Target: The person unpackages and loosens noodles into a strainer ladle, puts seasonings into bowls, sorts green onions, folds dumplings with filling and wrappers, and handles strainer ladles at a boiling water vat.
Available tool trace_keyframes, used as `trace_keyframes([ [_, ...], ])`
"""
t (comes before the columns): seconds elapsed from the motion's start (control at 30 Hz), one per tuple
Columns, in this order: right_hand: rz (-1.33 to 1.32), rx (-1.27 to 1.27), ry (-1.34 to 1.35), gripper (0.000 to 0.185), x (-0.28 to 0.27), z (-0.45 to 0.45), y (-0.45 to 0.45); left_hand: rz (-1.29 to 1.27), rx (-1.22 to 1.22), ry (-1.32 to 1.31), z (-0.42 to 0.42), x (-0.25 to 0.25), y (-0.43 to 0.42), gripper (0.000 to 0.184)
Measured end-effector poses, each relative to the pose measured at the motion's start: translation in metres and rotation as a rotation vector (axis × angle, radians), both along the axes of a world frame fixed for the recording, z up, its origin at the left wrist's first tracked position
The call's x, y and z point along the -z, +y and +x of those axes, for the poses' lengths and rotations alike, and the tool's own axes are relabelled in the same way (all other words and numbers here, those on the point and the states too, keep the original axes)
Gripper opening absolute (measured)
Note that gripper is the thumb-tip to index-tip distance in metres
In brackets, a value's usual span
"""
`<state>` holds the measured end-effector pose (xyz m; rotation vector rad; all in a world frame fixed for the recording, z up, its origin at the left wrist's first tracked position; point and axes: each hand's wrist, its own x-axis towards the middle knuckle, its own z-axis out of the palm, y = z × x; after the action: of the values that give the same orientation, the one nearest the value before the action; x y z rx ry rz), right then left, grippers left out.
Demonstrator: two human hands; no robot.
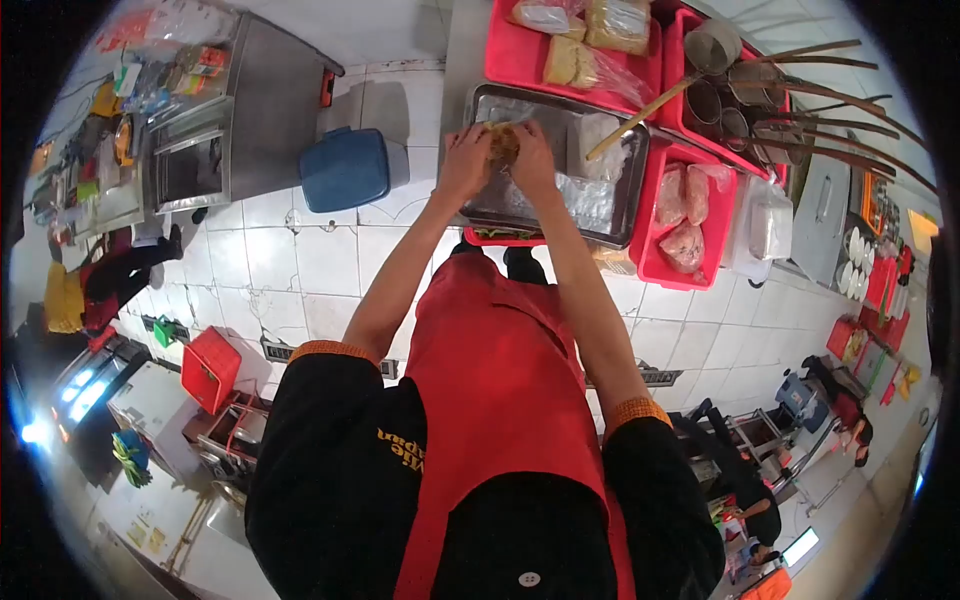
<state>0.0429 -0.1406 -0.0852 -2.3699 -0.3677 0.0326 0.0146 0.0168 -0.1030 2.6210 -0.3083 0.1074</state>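
My left hand (pixel 466 165) and my right hand (pixel 532 160) are closed around a yellowish-brown clump (pixel 503 146), one on each side. Its surface looks rough, but its kind is too small to make out. Both hands are over the left half of a dark metal tray (pixel 637 185). Clear plastic bags (pixel 590 200) lie in the tray, right of my hands. A pale plastic-wrapped pack (pixel 592 140) sits near its right side. My fingers partly hide the clump.
Behind the tray, a red bin (pixel 492 65) holds yellow bagged packs (pixel 575 62). Long-handled strainers (pixel 712 48) stand at the right, one handle (pixel 640 118) reaching over the tray. Another red bin (pixel 655 270) contains pinkish bags (pixel 684 245). A blue-lidded bin (pixel 345 170) stands left.
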Motion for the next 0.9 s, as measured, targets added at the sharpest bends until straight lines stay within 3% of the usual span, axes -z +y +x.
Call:
trace_keyframes([
  [0.07,-0.034,0.048,-0.041,0.038,0.011,-0.004,-0.009,-0.049,0.018,0.177,-0.010,-0.030,-0.005,0.045],
  [0.17,0.039,-0.003,0.037,0.031,0.012,-0.027,-0.031,-0.223,0.033,-0.022,-0.024,-0.007,-0.013,0.043],
  [0.3,0.038,0.016,0.012,0.022,0.008,-0.059,-0.052,-0.247,0.054,0.052,-0.032,0.000,-0.022,0.043],
  [0.37,0.382,0.079,0.226,0.019,0.009,-0.068,-0.061,-0.190,0.070,0.106,-0.031,0.010,-0.025,0.046],
  [0.4,0.379,0.087,0.223,0.019,0.006,-0.070,-0.065,-0.193,0.079,0.105,-0.032,0.007,-0.025,0.046],
  [0.47,0.557,0.130,0.210,0.021,0.002,-0.070,-0.073,-0.438,0.072,0.169,-0.029,0.002,-0.023,0.044],
  [0.5,0.555,0.140,0.204,0.021,0.001,-0.069,-0.075,-0.439,0.083,0.169,-0.029,-0.001,-0.025,0.044],
  [0.57,0.606,0.237,0.353,0.025,0.003,-0.066,-0.075,-0.794,-0.035,0.339,-0.031,-0.005,-0.030,0.036],
  [0.67,0.423,0.232,0.391,0.024,0.028,-0.063,-0.078,-1.016,-0.076,0.382,-0.031,0.023,-0.032,0.032],
  [0.8,0.402,0.278,0.234,0.019,-0.008,-0.067,-0.065,-0.830,-0.084,0.297,-0.034,0.013,-0.024,0.029],
  [0.87,0.665,0.303,0.324,0.019,-0.012,-0.074,-0.061,-0.758,-0.084,0.380,-0.038,0.011,-0.022,0.027],
  [0.9,0.665,0.301,0.322,0.019,-0.007,-0.076,-0.064,-0.758,-0.084,0.377,-0.038,0.009,-0.023,0.027],
])
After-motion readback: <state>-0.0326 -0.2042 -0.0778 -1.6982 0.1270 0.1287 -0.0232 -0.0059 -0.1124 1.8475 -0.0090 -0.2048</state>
